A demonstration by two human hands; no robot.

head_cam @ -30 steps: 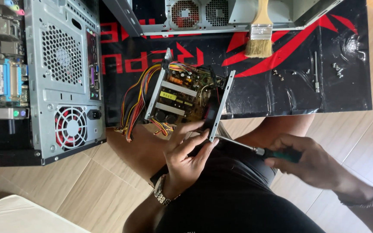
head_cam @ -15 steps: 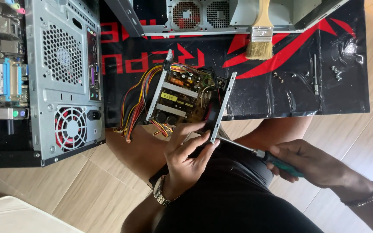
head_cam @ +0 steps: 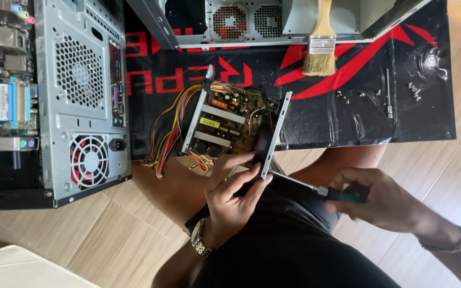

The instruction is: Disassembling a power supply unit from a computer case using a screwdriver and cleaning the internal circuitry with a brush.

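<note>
An opened power supply unit (head_cam: 230,125) with a brown circuit board and a bundle of coloured wires rests partly on my lap and partly on the black mat (head_cam: 348,112). My left hand (head_cam: 233,194) grips its near metal edge. My right hand (head_cam: 382,200) holds a green-handled screwdriver (head_cam: 316,189). The shaft points left, and its tip meets the unit's near corner beside my left fingers.
A grey computer case (head_cam: 81,96) lies open at left, showing its fan grille and a motherboard. A second metal case (head_cam: 262,21) with two fans sits at the top. A paintbrush (head_cam: 320,50), loose screws (head_cam: 414,90) and a thin rod lie on the mat. Wooden floor surrounds me.
My right hand and the screwdriver have shifted slightly to the right and downward. My left hand keeps its grip on the power supply, which has barely moved.
</note>
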